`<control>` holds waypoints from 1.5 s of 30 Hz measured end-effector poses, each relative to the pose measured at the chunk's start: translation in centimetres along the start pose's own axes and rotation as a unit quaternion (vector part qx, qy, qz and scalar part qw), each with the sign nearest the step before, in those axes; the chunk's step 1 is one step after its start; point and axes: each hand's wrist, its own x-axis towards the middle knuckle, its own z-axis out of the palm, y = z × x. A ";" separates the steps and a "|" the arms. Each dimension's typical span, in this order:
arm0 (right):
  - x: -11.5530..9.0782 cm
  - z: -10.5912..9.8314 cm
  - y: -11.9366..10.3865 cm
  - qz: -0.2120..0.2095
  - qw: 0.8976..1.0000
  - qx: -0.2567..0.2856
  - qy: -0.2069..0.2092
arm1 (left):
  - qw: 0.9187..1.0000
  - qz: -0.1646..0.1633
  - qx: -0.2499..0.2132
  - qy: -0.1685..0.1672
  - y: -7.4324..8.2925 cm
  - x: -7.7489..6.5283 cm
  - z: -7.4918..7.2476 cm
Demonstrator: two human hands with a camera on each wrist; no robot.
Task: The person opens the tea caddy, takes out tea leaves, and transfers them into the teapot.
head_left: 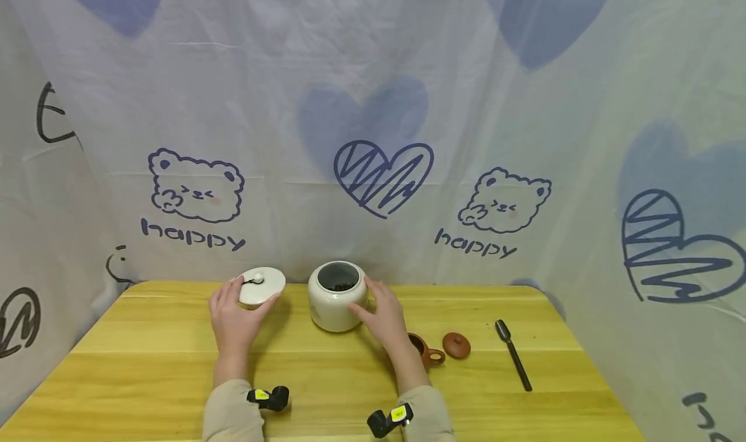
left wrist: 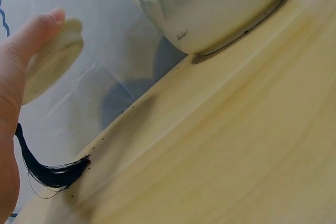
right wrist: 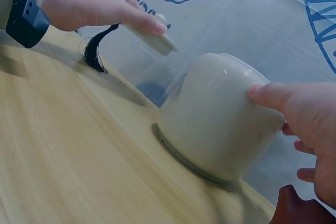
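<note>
Above the table at the left, my left hand (head_left: 234, 316) grips a round white lid (head_left: 267, 289) by its edge, thumb on the near side. From the lid's knob a black cord leads to a dark tassel (left wrist: 55, 174), which hangs below the hand. A white ceramic jar (head_left: 332, 311) stands upright and uncovered, with dark bits inside; a faint painted pattern marks its side. My right hand (head_left: 384, 316) holds the jar's right side, thumb in front and fingers curled round behind. Between lid and jar there is a gap.
A reddish-brown clay teapot (head_left: 434, 356) stands partly hidden behind my right forearm. Right of it lies its small brown lid (head_left: 456, 345). Further right is a dark scoop (head_left: 513, 354). A printed cloth (head_left: 280, 189) hangs behind the wooden table (head_left: 146, 351). Dark specks dot the tabletop.
</note>
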 end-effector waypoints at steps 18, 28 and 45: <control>0.0 0.0 0.1 -0.003 1.000 -0.001 0.005 | 0.983 -0.089 0.069 -0.143 -0.2 -0.1 -0.2; -0.1 0.1 0.2 -0.001 1.000 0.003 0.005 | 0.974 -0.087 0.108 -0.177 -0.2 -0.2 -0.4; -0.2 0.1 0.3 -0.026 0.999 -0.011 0.017 | 0.960 -0.105 0.132 -0.225 -0.5 -0.2 -0.3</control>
